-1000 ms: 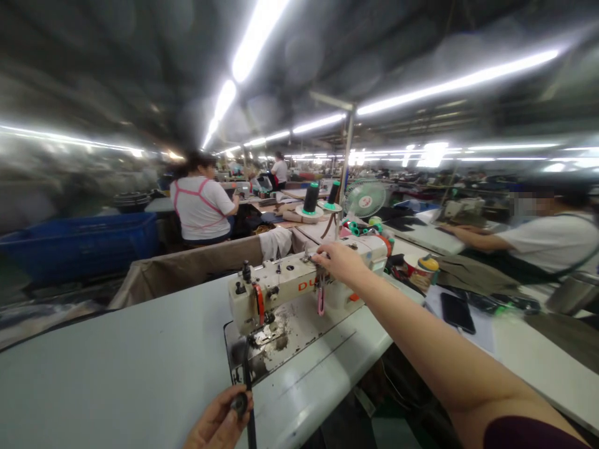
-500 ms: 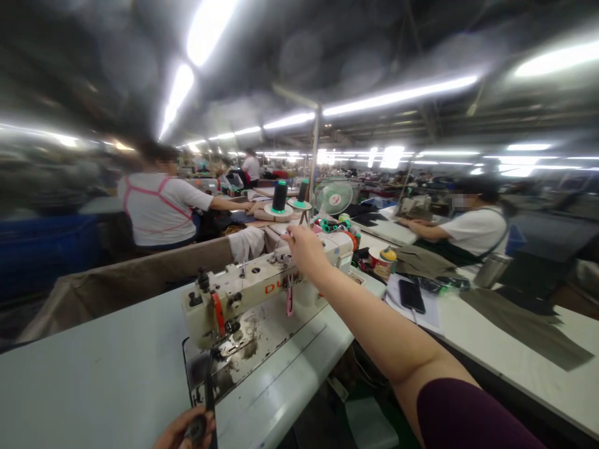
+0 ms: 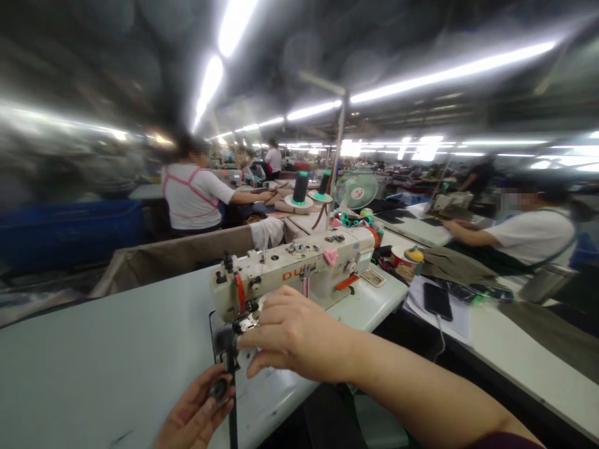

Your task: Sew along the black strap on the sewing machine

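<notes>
A white sewing machine (image 3: pixel 299 259) stands on the pale table (image 3: pixel 107 355), with an orange strip at its left end and a pink piece on its front. At the bottom, left of centre, my left hand (image 3: pixel 201 405) holds a small round dark metal part (image 3: pixel 219 389) between thumb and fingers, beside a dark strip (image 3: pixel 233 405) that hangs over the table edge. In front of the machine's needle end is my right hand (image 3: pixel 281 333), its fingers apart and pointing left, with nothing visible in them. It hides part of the machine bed.
Two black thread cones (image 3: pixel 300 187) and a green fan (image 3: pixel 357 189) stand behind the machine. A phone (image 3: pixel 438 301) lies on the right table near a yellow-lidded cup (image 3: pixel 410 262). One person (image 3: pixel 194 196) works at the back left, another (image 3: pixel 533 234) at the right.
My right hand has come down from the top of the machine to the front of its needle end. My left hand still holds the round part. The view has shifted, moving the scene rightward.
</notes>
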Motion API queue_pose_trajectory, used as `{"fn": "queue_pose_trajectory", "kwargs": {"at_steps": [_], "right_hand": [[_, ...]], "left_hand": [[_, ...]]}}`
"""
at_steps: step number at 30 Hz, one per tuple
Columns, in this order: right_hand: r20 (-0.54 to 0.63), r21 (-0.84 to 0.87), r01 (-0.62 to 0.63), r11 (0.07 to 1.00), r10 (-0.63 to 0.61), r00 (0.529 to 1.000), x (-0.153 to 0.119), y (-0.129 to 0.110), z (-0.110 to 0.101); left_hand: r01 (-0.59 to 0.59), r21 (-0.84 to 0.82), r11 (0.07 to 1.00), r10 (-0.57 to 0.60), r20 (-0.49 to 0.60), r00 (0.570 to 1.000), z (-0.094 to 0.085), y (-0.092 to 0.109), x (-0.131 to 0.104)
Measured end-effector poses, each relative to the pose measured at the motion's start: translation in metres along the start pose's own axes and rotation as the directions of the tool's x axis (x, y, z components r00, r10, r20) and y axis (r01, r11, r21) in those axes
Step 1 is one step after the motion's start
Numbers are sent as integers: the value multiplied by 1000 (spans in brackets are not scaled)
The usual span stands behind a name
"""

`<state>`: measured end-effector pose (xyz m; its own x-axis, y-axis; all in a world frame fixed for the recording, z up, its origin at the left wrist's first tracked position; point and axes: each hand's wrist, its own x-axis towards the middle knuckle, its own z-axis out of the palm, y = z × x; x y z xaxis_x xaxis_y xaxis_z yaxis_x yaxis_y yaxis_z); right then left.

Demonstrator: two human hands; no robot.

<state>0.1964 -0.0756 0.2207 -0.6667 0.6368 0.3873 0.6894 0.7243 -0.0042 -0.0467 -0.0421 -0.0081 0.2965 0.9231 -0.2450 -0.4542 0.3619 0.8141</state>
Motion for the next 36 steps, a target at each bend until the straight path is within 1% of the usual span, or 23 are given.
{"fn": "queue_pose_trajectory", "kwargs": {"at_steps": [1, 3, 5, 6, 7, 8, 9, 10, 12, 14, 16, 17, 18, 19, 20, 23, 25, 28, 31, 33, 34, 35, 36], "right_hand": [[-46, 107, -13, 994, 18, 999, -7, -8, 12], [-131, 282, -88, 955, 129, 983, -20, -22, 35], [-174, 333, -206, 920, 275, 946, -31, -34, 56], [-162, 353, -259, 899, 332, 929, -35, -38, 65], [-121, 401, -313, 861, 388, 914, -39, -42, 72], [-60, 481, -365, 797, 446, 893, -42, -45, 78], [25, 584, -417, 696, 497, 867, -43, -47, 83], [124, 688, -464, 558, 540, 832, -44, -48, 87], [305, 825, -516, 233, 585, 752, -44, -51, 93], [448, 862, -500, -76, 574, 685, -43, -55, 97], [553, 833, -434, -344, 515, 654, -43, -60, 100], [591, 799, -390, -458, 477, 650, -43, -62, 102], [617, 760, -345, -552, 444, 649, -43, -63, 104], [632, 725, -302, -618, 425, 647, -44, -64, 106], [643, 699, -266, -664, 420, 641, -44, -64, 108], [673, 646, -212, -733, 418, 610, -44, -62, 113], [687, 630, -201, -750, 417, 596, -43, -61, 115], [693, 628, -207, -750, 418, 587, -42, -62, 118], [694, 634, -223, -740, 418, 586, -40, -64, 120], [688, 647, -230, -727, 425, 589, -39, -64, 121], [679, 665, -241, -707, 437, 590, -39, -64, 121], [662, 696, -262, -669, 457, 594, -38, -64, 121], [638, 738, -295, -607, 483, 600, -38, -63, 120]], "left_hand": [[-21, 8, 1000, 21, 14, 1000, 5, 3, -3], [-44, 19, 999, 43, 55, 998, 14, 9, -8], [-90, -13, 996, 90, 54, 994, 24, 14, -13], [-110, -27, 994, 111, 54, 992, 30, 16, -16], [-131, -37, 991, 133, 57, 989, 36, 17, -18], [-151, -45, 987, 154, 65, 986, 41, 19, -20], [-173, -54, 983, 176, 69, 982, 47, 20, -22], [-189, -54, 981, 192, 75, 978, 52, 21, -23], [-220, -23, 975, 221, 93, 971, 58, 24, -26], [-246, 40, 968, 238, 137, 962, 61, 26, -28], [-257, 110, 960, 232, 196, 953, 61, 26, -31], [-253, 134, 958, 220, 224, 950, 60, 26, -33], [-243, 147, 959, 203, 248, 947, 59, 24, -35], [-230, 148, 962, 185, 266, 946, 58, 23, -37], [-214, 138, 967, 170, 277, 946, 58, 21, -40], [-200, 141, 970, 154, 285, 946, 56, 18, -45], [-242, 229, 943, 170, 295, 940, 56, 20, -49], [-327, 404, 854, 189, 344, 920, 57, 28, -55], [-431, 540, 723, 243, 385, 890, 60, 36, -61], [-488, 609, 626, 294, 396, 870, 61, 37, -62], [-500, 632, 592, 313, 391, 866, 61, 37, -62], [-496, 644, 582, 328, 373, 868, 61, 36, -62], [-479, 643, 597, 336, 342, 878, 61, 34, -61]]}}
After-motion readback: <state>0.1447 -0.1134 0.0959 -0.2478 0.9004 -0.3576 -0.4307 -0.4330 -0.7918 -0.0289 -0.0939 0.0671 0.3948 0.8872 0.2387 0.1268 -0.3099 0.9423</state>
